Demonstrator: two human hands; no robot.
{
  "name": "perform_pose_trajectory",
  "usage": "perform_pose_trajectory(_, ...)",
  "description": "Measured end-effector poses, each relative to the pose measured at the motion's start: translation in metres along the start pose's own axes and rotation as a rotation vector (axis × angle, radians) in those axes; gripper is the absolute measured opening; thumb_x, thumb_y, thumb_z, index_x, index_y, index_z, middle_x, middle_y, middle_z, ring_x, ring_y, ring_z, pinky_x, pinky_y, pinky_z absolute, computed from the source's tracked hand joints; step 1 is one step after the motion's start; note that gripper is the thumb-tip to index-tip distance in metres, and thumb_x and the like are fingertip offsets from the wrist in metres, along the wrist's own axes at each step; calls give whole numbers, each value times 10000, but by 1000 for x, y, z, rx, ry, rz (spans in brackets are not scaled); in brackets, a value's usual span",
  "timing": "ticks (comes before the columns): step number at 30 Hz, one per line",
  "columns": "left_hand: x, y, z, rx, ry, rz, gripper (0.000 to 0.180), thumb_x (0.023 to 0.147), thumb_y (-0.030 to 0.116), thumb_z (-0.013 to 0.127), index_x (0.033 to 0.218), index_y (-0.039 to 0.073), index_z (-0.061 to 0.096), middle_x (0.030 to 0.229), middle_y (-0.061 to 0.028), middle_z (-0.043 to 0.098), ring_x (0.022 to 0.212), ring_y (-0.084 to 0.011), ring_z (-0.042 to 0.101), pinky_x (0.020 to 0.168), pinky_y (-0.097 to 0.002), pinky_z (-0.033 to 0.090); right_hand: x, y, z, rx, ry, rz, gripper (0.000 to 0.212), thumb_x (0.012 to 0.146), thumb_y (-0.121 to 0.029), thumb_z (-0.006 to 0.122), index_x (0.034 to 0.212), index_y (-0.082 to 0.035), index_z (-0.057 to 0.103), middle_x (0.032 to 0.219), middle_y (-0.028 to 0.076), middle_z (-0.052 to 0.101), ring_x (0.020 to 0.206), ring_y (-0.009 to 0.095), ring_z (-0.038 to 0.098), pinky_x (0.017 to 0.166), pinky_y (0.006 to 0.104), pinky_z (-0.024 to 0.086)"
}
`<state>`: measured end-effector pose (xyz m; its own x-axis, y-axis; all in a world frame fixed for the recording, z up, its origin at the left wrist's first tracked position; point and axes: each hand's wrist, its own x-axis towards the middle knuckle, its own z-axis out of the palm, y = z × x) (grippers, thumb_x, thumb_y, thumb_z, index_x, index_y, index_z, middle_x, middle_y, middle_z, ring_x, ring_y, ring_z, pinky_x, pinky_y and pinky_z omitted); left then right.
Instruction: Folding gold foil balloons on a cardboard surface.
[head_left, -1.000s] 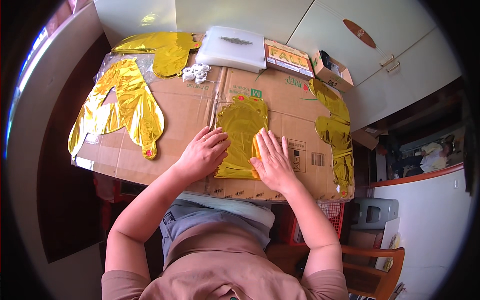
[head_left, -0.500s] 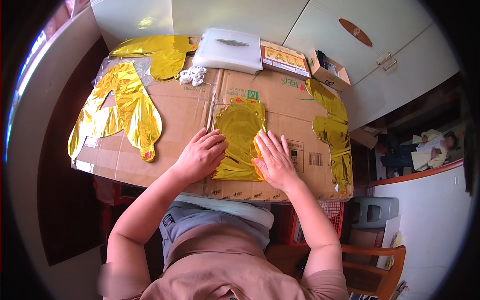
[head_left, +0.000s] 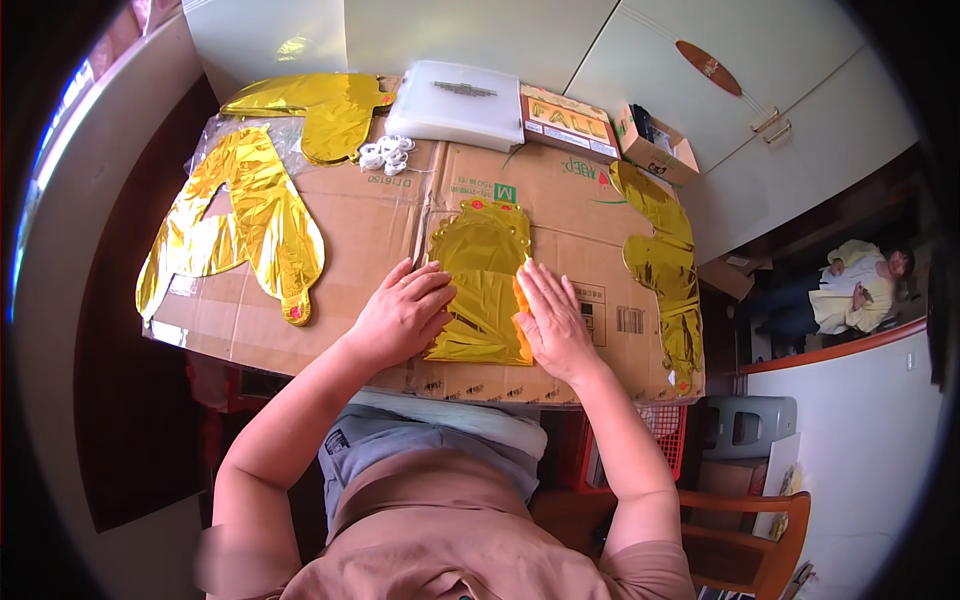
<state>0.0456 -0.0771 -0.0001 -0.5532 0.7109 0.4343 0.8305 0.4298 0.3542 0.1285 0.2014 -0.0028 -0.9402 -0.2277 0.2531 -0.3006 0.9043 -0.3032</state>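
A folded gold foil balloon [head_left: 475,300] lies on the cardboard in front of me. My left hand [head_left: 407,310] rests at its left edge, fingers bent over and closed on the foil. My right hand [head_left: 555,320] lies along its right edge, palm down with fingers stretched out. An orange patch beside the right fingers may be their reflection in the foil. An A-shaped gold foil balloon [head_left: 225,220] is spread at the left. Another gold balloon [head_left: 335,110] lies behind it, and a curved one [head_left: 665,270] lies along the right edge.
Flattened cardboard [head_left: 365,225] covers the table. White string [head_left: 387,153] lies before a translucent plastic case [head_left: 455,105]. Beside that stand a printed box [head_left: 568,122] and a small open carton [head_left: 657,143]. A wooden chair [head_left: 795,535] stands lower right; another person [head_left: 860,285] is in the doorway.
My right hand has shifted slightly right along the foil edge, and the foil's lower right part lies flatter. My left hand has stayed put. The person in the doorway has moved.
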Motion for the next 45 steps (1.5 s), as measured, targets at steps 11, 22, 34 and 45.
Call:
perform_pose_trajectory(11, -1, 0, 1, 11, 10, 10, 348, 890, 218, 718, 1204, 76, 669, 1274, -106, 631, 1308, -301, 554, 1142, -508, 372, -7, -27, 5, -90, 203, -100, 341, 923, -168, 677, 1227, -14, 671, 1349, 158, 625, 1293, 310, 569, 1139, 470, 392)
perform_pose_trajectory(22, 0, -1, -2, -35, -1, -18, 333, 885, 213, 720, 1183, 76, 664, 1229, -112, 618, 1286, -308, 557, 1139, -500, 366, -6, -24, 8, -71, 173, -111, 359, 905, -175, 680, 1225, -18, 636, 1323, 149, 597, 1283, 313, 535, 1099, 455, 394)
perform_pose_trajectory(34, -3, -5, -2, 29, -37, -9, 324, 892, 219, 711, 1191, 100, 667, 1295, -87, 628, 1361, -307, 503, 1187, -534, 305, -4, -23, -1, 16, 138, -93, 411, 898, -162, 697, 1276, -44, 587, 1319, 145, 578, 1268, 312, 544, 1083, 450, 422)
perform_pose_trajectory(45, -5, -4, -2, 2, -33, -14, 349, 898, 226, 706, 1220, 100, 658, 1314, -96, 620, 1360, -305, 503, 1184, -524, 315, -125, 116, -94, 945, 1652, 846, 657, 931, -138, 674, 1487, -46, 336, 1094, 136, 688, 812, 180, 637, 794, 375, 539)
